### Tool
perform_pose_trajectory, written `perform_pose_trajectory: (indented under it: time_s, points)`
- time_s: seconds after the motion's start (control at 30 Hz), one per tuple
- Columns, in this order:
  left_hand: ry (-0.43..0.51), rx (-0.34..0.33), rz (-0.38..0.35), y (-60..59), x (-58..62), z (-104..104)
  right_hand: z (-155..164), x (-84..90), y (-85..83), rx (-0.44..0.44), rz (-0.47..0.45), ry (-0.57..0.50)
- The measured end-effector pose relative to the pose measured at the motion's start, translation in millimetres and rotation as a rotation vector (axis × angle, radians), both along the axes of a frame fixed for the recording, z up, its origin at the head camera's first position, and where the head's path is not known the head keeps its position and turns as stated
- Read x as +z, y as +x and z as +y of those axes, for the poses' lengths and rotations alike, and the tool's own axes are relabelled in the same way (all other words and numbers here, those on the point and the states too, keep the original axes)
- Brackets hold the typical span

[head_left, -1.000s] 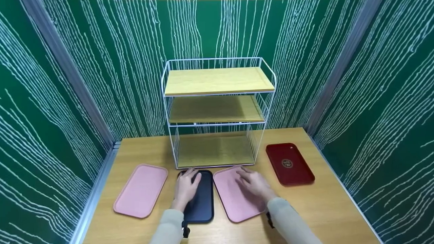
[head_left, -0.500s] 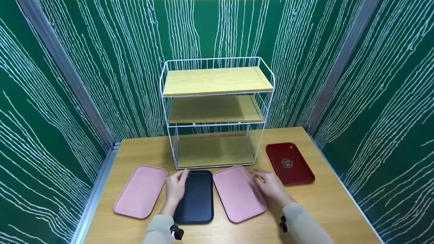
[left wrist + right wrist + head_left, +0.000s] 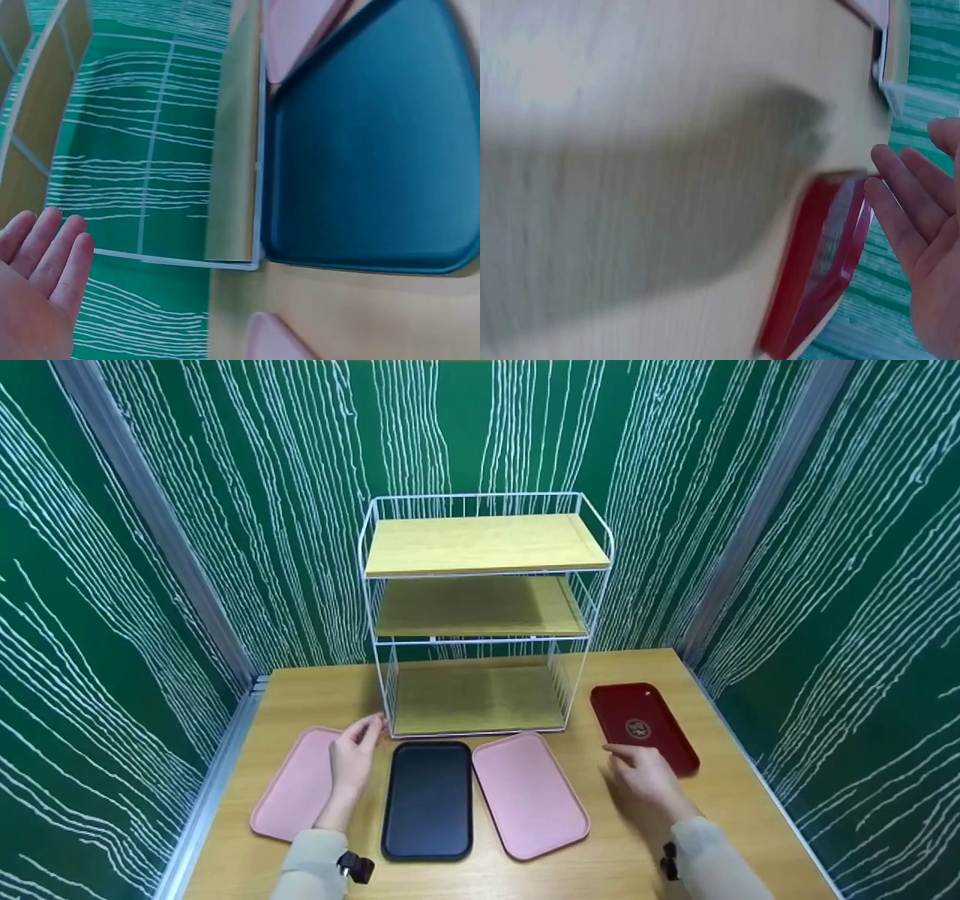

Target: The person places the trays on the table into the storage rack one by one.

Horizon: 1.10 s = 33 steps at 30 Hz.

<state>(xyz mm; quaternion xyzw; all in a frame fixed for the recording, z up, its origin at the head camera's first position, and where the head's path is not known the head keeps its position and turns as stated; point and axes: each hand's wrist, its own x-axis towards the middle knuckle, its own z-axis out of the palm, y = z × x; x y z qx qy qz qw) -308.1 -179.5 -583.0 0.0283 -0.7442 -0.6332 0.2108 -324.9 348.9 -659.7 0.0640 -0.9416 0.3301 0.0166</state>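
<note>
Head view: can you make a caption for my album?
Left hand by one pink tray, right hand by the red tray, shelf rack behind.

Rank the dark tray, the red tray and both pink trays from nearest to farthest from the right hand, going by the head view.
From the right hand:
1. Red tray, on the right, just beyond the hand.
2. Right pink tray, to the hand's left.
3. Dark tray, left of that pink one.
4. Left pink tray, farthest left.

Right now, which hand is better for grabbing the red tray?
Probably the right hand: it's empty and close to the red tray. The left hand is by the leftmost pink tray.
</note>
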Motion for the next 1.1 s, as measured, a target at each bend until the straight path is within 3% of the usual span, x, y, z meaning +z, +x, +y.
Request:
perform_pose_trajectory:
  time_s: [0.27,0.4,0.53,0.73,0.83,0.97,1.1]
  points:
    - [0.042,0.039,-0.026,-25.8,47.3,-5,37,-1.5,-6.2,-0.077,0.004,-0.001]
    - [0.074,0.081,-0.055,-39.3,65.5,-5,49,-3.7,-5.0,-0.134,-0.089,-0.121]
    - [0.121,0.12,-0.034,-47.5,75.9,0,58,-4.8,-1.4,-0.204,-0.155,-0.276]
    - [0.217,0.107,0.02,-51.5,93.6,7,71,-8.2,1.5,-0.306,-0.15,-0.513]
    - [0.26,0.105,0.043,-50.6,102.3,9,77,-9.0,3.6,-0.33,-0.122,-0.561]
    - [0.281,0.088,0.057,-51.6,109.8,12,88,-11.1,7.5,-0.374,-0.107,-0.527]
    - [0.269,0.05,0.083,-60.1,116.6,14,101,-15.1,9.5,-0.44,-0.095,-0.411]
